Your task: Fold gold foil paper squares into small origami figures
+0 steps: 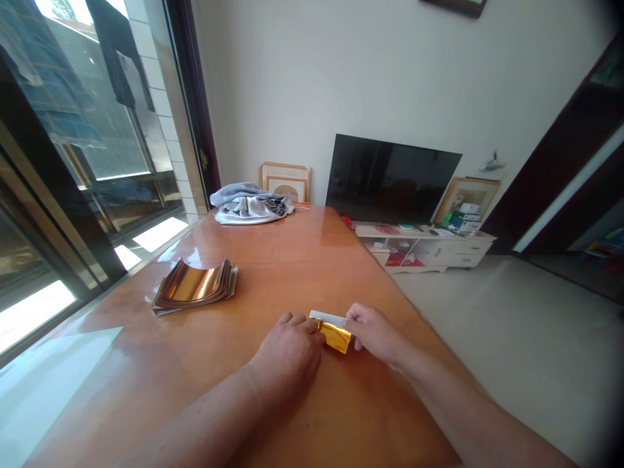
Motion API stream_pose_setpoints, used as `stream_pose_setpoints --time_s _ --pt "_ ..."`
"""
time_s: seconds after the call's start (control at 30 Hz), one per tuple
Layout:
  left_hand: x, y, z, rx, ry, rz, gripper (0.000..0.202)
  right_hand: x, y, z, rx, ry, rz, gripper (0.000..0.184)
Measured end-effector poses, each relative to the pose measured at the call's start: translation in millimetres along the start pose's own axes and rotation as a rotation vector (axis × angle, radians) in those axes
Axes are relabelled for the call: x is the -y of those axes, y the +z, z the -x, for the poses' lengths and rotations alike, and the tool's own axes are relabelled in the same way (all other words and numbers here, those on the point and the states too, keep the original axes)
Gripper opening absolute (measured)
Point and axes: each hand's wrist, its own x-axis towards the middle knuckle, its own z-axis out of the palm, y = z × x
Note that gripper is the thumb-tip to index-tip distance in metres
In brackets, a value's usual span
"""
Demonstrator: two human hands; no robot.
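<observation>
The left hand grasps the left end of the gold paper — mirror-smooth, roughly rectangular; the right hand pinches its right end. A matte pale strip lines its far edge. Farther left on the glossy wooden table rests a stack of curled coppery sheets.

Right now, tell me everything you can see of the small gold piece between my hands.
The gold piece looks like shiny foil, roughly four-sided and a bit creased. A pale strip runs along its far edge; whether that is a separate layer is unclear. It lies slantwise at the table. Your left hand covers its left end; your right hand pinches the strip's right end.
</observation>
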Motion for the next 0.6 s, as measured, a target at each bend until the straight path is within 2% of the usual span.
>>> stream_pose_setpoints --time_s 0.17,0.37,0.53,0.6 --pt "1.5 1.0 -2.1 -0.021 0.007 -0.001 0.019 9.2 -0.1 12.6 0.063 0.177 -0.194 0.008" --pt "3.8 10.2 -8.5 -0.038 0.048 -0.073 0.018 10.6 3.9 20.8 0.127 0.168 -0.259 0.014" --pt "6.5 15.2 -7.4 -0.034 0.098 -0.083 0.015 3.4 0.8 20.4 -0.158 -0.078 -0.058 0.020" --pt "6.7 15.3 -6.6 -0.024 0.102 -0.083 0.015 -1.8 1.1 20.4 -0.162 -0.116 -0.027 0.021"
